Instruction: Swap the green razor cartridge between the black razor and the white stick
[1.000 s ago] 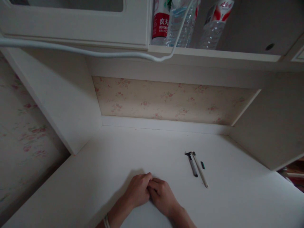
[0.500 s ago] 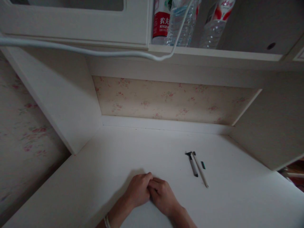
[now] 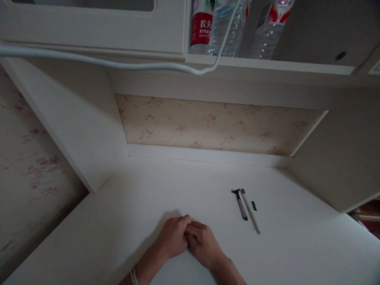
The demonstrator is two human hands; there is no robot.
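My left hand (image 3: 173, 237) and my right hand (image 3: 203, 243) rest side by side on the white desk (image 3: 124, 213), knuckles up, fingers curled under and fingertips touching each other. Nothing shows in either hand. To the right of my right hand lie a dark razor-like tool (image 3: 240, 204), a thin white stick (image 3: 251, 211) and a small dark cap (image 3: 254, 206), all apart from my hands.
White side panels (image 3: 77, 118) wall in the desk on the left and right, with floral wallpaper (image 3: 208, 124) at the back. A shelf above holds plastic water bottles (image 3: 225, 27). A white cable (image 3: 103, 63) hangs across below the upper cabinet.
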